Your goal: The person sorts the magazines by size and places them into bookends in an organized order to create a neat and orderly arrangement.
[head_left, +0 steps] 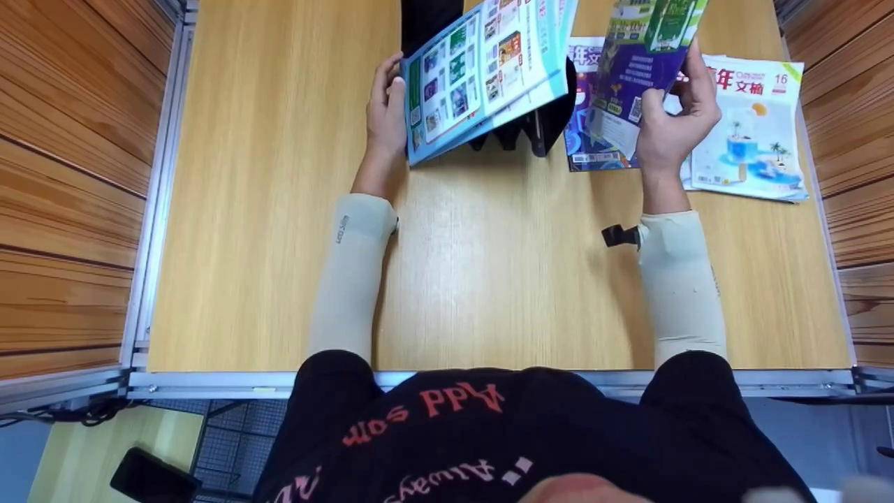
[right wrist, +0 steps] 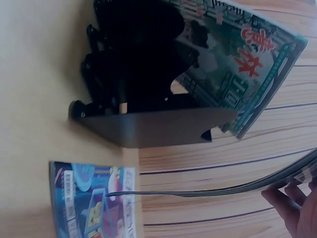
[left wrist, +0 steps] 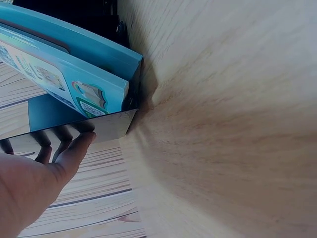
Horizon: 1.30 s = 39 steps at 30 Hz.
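Observation:
A black desk file rack (head_left: 552, 119) stands at the back of the table. Light blue magazines (head_left: 482, 70) lean in its left part. Fingers of my left hand (head_left: 386, 112) touch the outer face of the rack's side plate (left wrist: 114, 124), shown in the left wrist view. Between thumb and fingers, my right hand (head_left: 677, 122) pinches a thin purple and green magazine (head_left: 628, 77) by its lower right edge. That magazine is raised above the table, edge-on in the right wrist view. Also in that view, the rack's slots nearest the right hand hold nothing.
Under the raised magazine lies a purple magazine (head_left: 594, 157) on the table. To its right is a white-covered magazine (head_left: 747, 126) marked 16. Wood-grain walls (head_left: 70, 175) stand at both sides. A dark phone (head_left: 154, 478) lies on a lower surface at bottom left.

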### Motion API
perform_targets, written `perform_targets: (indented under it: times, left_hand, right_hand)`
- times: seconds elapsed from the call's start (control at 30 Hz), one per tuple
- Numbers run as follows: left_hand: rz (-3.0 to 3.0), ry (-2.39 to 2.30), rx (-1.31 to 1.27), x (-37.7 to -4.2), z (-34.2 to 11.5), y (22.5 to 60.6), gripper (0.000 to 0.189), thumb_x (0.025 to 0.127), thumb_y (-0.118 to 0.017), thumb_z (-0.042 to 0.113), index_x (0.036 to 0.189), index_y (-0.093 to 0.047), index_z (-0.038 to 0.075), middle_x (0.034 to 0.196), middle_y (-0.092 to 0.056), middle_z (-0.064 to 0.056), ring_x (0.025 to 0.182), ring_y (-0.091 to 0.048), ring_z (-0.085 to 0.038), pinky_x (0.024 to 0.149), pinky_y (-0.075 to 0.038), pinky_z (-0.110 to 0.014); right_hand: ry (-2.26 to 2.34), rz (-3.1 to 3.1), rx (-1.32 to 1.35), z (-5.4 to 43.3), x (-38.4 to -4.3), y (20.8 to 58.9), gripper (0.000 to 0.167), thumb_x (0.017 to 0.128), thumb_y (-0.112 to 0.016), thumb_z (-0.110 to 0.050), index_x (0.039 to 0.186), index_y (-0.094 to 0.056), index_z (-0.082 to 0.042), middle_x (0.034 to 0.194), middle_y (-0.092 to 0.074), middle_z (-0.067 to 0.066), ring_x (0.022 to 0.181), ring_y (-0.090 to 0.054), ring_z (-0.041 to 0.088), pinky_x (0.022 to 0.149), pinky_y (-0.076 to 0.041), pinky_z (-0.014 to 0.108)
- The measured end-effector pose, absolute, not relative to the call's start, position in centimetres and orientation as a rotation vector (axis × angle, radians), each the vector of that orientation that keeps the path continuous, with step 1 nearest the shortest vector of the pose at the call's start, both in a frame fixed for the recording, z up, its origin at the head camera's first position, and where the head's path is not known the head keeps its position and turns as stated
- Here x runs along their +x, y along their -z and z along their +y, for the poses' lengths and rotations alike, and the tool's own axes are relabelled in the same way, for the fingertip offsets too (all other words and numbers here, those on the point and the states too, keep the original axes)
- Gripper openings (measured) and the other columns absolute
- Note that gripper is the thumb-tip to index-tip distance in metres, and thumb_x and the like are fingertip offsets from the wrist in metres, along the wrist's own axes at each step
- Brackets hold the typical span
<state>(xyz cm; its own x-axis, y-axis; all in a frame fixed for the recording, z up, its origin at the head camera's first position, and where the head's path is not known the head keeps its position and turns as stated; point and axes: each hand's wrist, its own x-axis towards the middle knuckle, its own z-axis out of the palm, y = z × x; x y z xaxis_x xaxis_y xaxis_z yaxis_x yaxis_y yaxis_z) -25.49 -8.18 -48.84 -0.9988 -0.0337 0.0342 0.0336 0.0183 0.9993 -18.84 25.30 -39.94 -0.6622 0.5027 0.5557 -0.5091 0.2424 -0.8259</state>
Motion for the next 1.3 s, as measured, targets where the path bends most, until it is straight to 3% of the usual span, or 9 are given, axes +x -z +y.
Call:
perform_targets:
  times: [0.23, 0.43, 0.57, 0.73, 0.83, 1.0, 1.13, 1.3]
  left_hand:
    - [-2.209, 2.175, 0.007, -25.7, -8.1, 48.9, 0.041, 0.103, -0.036, 0.03, 0.144, -0.038, 0.03, 0.147, -0.041, 0.006, 0.132, -0.039, -0.016, 0.105, -0.036, -0.024]
    - [-2.223, 2.175, 0.009, -24.9, -8.1, 47.6, 0.041, 0.103, -0.036, 0.027, 0.144, -0.039, 0.026, 0.148, -0.041, 0.004, 0.133, -0.039, -0.017, 0.105, -0.035, -0.024]
    - [-2.238, 2.178, 0.015, -23.8, -8.1, 46.0, 0.041, 0.103, -0.036, 0.026, 0.145, -0.038, 0.024, 0.148, -0.041, 0.002, 0.135, -0.038, -0.018, 0.105, -0.034, -0.023]
    - [-2.229, 2.197, 0.028, -23.9, -8.1, 46.3, 0.041, 0.104, -0.037, 0.027, 0.145, -0.039, 0.026, 0.148, -0.041, 0.004, 0.135, -0.038, -0.018, 0.105, -0.035, -0.022]
    - [-2.21, 2.213, 0.026, -24.1, -8.1, 46.6, 0.041, 0.103, -0.037, 0.027, 0.144, -0.039, 0.027, 0.148, -0.041, 0.004, 0.134, -0.038, -0.018, 0.107, -0.035, -0.026]
    - [-2.208, 2.243, 0.037, -23.8, -8.2, 46.5, 0.041, 0.103, -0.038, 0.028, 0.144, -0.041, 0.03, 0.148, -0.041, 0.006, 0.133, -0.039, -0.013, 0.108, -0.034, -0.025]
    - [-2.204, 2.278, 0.046, -23.6, -8.2, 46.3, 0.04, 0.103, -0.039, 0.028, 0.143, -0.042, 0.032, 0.148, -0.041, 0.008, 0.132, -0.038, -0.009, 0.107, -0.033, -0.023]
    - [-2.201, 2.247, -0.03, -23.5, -8.2, 46.2, 0.042, 0.103, -0.038, 0.026, 0.145, -0.04, 0.024, 0.15, -0.039, 0.002, 0.135, -0.037, -0.012, 0.109, -0.031, -0.024]
  right_hand:
    - [-1.529, -1.62, 0.014, 24.7, -18.8, 39.5, 0.05, 0.077, -0.052, 0.013, 0.128, -0.055, 0.009, 0.104, -0.061, 0.01, 0.073, -0.056, 0.024, 0.061, -0.05, 0.023]
    - [-1.549, -1.489, 0.059, 23.6, -18.2, 38.6, 0.052, 0.077, -0.049, 0.015, 0.129, -0.047, 0.014, 0.103, -0.056, 0.014, 0.084, -0.06, 0.032, 0.061, -0.052, 0.026]
    - [-1.561, -1.388, 0.071, 22.4, -17.7, 38.0, 0.052, 0.076, -0.051, 0.016, 0.128, -0.044, 0.018, 0.106, -0.056, 0.015, 0.09, -0.061, 0.035, 0.054, -0.046, 0.022]
    - [-1.607, -1.294, 0.117, 21.1, -17.5, 37.5, 0.053, 0.075, -0.052, 0.017, 0.126, -0.039, 0.021, 0.106, -0.055, 0.016, 0.095, -0.061, 0.037, 0.066, -0.056, 0.037]
    - [-1.651, -1.248, 0.15, 20.3, -17.6, 37.4, 0.055, 0.073, -0.051, 0.018, 0.126, -0.036, 0.022, 0.105, -0.054, 0.016, 0.094, -0.061, 0.037, 0.078, -0.055, 0.049]
    - [-1.665, -1.228, 0.217, 18.7, -17.5, 37.5, 0.054, 0.072, -0.051, 0.017, 0.123, -0.035, 0.023, 0.102, -0.056, 0.014, 0.097, -0.063, 0.035, 0.091, -0.05, 0.053]
    - [-1.668, -1.22, 0.299, 17.4, -17.6, 37.5, 0.053, 0.07, -0.052, 0.017, 0.121, -0.036, 0.023, 0.101, -0.059, 0.013, 0.099, -0.062, 0.036, 0.094, -0.048, 0.054]
    - [-1.695, -1.2, 0.385, 16.0, -18.2, 37.4, 0.051, 0.07, -0.054, 0.017, 0.118, -0.039, 0.022, 0.105, -0.06, 0.01, 0.097, -0.062, 0.035, 0.09, -0.048, 0.059]
